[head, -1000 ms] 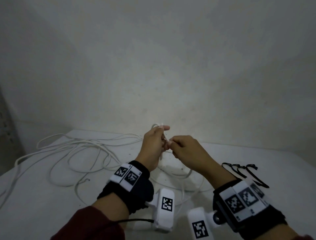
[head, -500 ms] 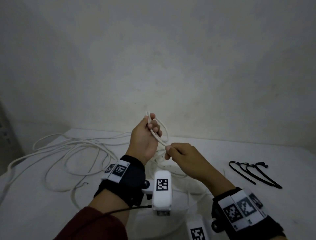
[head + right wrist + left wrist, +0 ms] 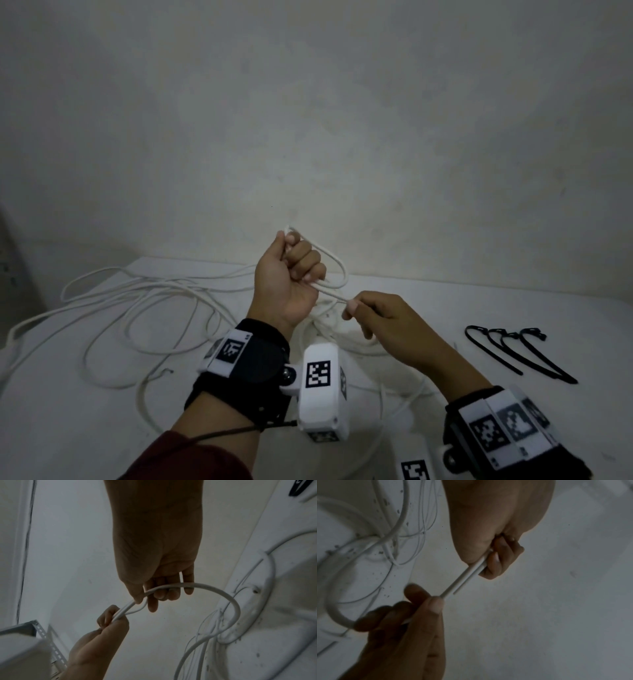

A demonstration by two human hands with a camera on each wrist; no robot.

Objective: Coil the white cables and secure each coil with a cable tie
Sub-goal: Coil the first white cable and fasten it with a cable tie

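A long white cable (image 3: 144, 305) lies in loose loops on the white table (image 3: 68, 411), mostly at the left. My left hand (image 3: 298, 262) is raised above the table with its fingers curled round a small loop of that cable (image 3: 337, 270). Just right of and below it, my right hand (image 3: 352, 306) pinches the same cable between thumb and forefinger. In the left wrist view a short straight doubled stretch of cable (image 3: 465, 576) runs between both hands. The right wrist view shows the cable (image 3: 221, 594) arching from my right fingers (image 3: 155, 599) down to the table.
Three black cable ties (image 3: 513, 351) lie on the table at the right, apart from the hands. A plain wall (image 3: 308, 120) stands close behind the table. A perforated metal rack (image 3: 49, 642) stands off to the left.
My left hand has risen and closed into a fist round the loop. The right hand has drawn apart from it, down and to the right along the cable.
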